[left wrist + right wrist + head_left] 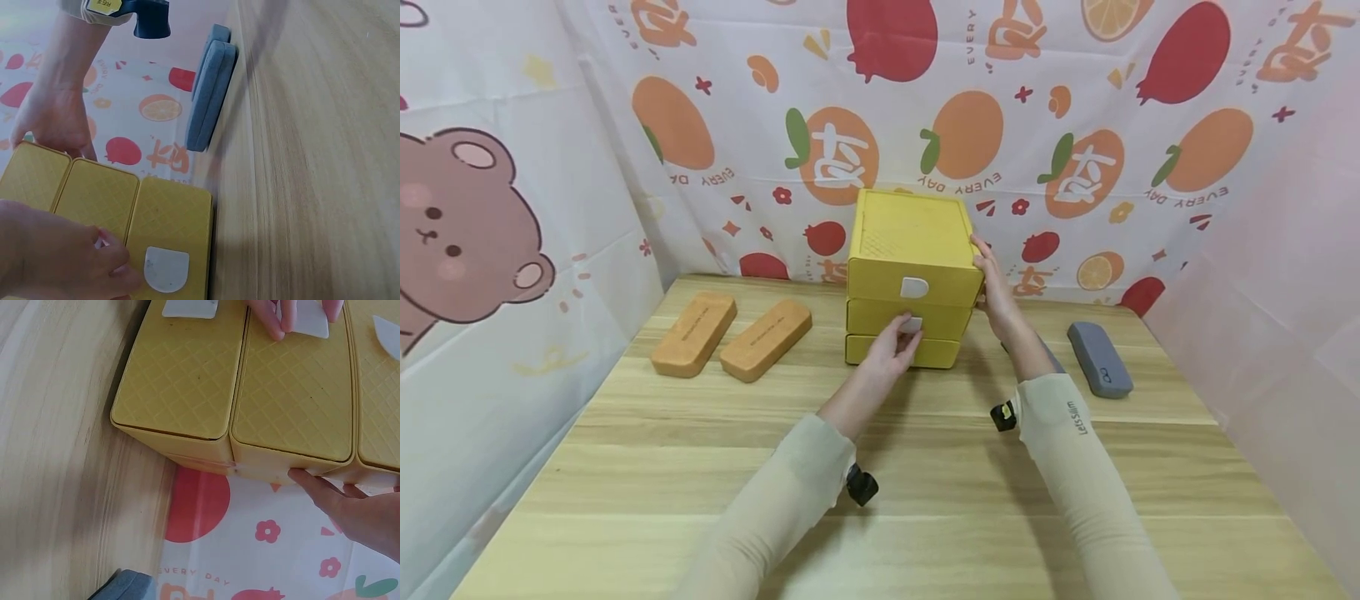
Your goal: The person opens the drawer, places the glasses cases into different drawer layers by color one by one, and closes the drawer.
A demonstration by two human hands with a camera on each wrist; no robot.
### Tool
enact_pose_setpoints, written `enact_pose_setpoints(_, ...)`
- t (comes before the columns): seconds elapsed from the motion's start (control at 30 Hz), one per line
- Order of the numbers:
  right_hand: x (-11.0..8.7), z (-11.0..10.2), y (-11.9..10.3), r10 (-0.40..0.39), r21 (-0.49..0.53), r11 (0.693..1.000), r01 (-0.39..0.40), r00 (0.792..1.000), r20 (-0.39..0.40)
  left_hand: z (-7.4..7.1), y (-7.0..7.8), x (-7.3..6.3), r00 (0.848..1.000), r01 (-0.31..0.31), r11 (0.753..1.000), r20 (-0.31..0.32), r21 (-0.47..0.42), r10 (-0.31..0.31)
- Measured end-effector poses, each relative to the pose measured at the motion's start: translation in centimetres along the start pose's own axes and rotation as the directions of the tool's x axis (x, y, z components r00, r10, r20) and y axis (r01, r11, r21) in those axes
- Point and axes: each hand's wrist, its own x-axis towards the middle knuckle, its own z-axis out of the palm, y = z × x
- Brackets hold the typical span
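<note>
A yellow three-drawer box [917,229] stands on the wooden table against the patterned cloth. Its drawer fronts bear white tab handles; the top one [914,287] is uncovered, and the bottom one [166,269] shows in the left wrist view. My left hand [892,346] pinches the middle drawer's white handle [310,319] between thumb and fingers. That drawer's front [294,394] lies about level with its neighbours. Along the box's right side, my right hand [997,292] rests with its fingers stretched out, steadying contact at the upper corner.
Two orange-brown oblong cases [694,333] lie left of the box. To the right lies a grey-blue glasses case [1100,358], and a second one [1051,357] is partly hidden behind my right forearm. Printed cloths hang behind and on both sides.
</note>
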Motion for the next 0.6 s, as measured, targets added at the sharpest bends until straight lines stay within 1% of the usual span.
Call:
enact_pose_setpoints(0.03,0.0,0.0,0.0,0.001,0.001,1.0,-0.001,1.0,0.005,0.3,0.0,-0.8,1.0,-0.008,1.0,-0.014,0.0,0.008)
enact_pose_setpoints(0.07,0.0,0.1,0.0,0.002,0.0,1.0,-0.002,1.0,0.009,0.7,0.0,-1.7,0.999,-0.019,1.0,-0.042,0.003,0.019)
enact_pose_setpoints(0.1,0.0,0.1,0.1,0.003,-0.001,1.0,-0.003,1.0,0.01,0.7,0.1,-2.1,0.999,-0.018,1.0,-0.027,0.006,0.018)
enact_pose_setpoints(0.13,0.0,0.1,0.1,0.004,-0.002,1.0,-0.004,1.0,0.011,0.2,0.1,-1.3,1.0,-0.015,1.0,-0.016,0.01,0.015)
enact_pose_setpoints(0.2,0.0,0.0,0.0,0.003,-0.01,1.0,-0.003,1.0,0.011,-1.3,0.0,1.5,1.0,0.001,1.0,0.03,0.015,-0.001)
enact_pose_setpoints(0.23,0.0,-0.1,0.0,0.002,-0.014,1.0,-0.001,1.0,0.009,-2.1,0.0,3.1,0.998,0.01,1.0,0.062,0.015,-0.011)
enact_pose_setpoints(0.27,0.1,-0.1,0.0,0.0,-0.018,1.0,0.0,1.0,0.006,-2.8,-0.1,4.3,0.996,0.022,1.0,0.088,0.018,-0.023)
enact_pose_setpoints(0.33,0.1,-0.2,0.0,-0.005,-0.022,1.0,0.005,1.0,-0.001,-3.3,-0.4,5.2,0.996,0.026,0.999,0.08,0.02,-0.027)
enact_pose_setpoints(0.37,0.1,-0.3,0.0,-0.007,-0.025,1.0,0.007,1.0,-0.001,-3.3,-0.4,4.8,0.995,0.033,0.999,0.097,0.015,-0.034)
enact_pose_setpoints(0.4,0.1,-0.3,0.0,-0.009,-0.025,1.0,0.009,1.0,-0.002,-2.8,-0.5,3.4,0.997,0.028,1.0,0.078,0.015,-0.029)
enact_pose_setpoints(0.43,0.1,-0.3,0.0,-0.012,-0.026,1.0,0.012,1.0,0.0,-2.2,-0.5,1.7,0.998,0.022,1.0,0.059,0.014,-0.022)
enact_pose_setpoints(0.5,0.0,-0.2,0.0,-0.017,-0.026,1.0,0.017,1.0,0.003,-0.7,-0.4,-2.4,1.0,0.01,1.0,0.012,0.02,-0.01)
enact_pose_setpoints(0.57,-0.1,-0.2,0.1,-0.021,-0.026,0.999,0.021,1.0,0.007,-0.1,-0.3,-5.0,1.0,0.008,1.0,0.004,0.018,-0.009)
enact_pose_setpoints(0.6,-0.1,-0.1,0.1,-0.022,-0.024,0.999,0.022,1.0,0.006,0.4,-0.4,-6.6,1.0,0.003,1.0,-0.021,0.028,-0.002)
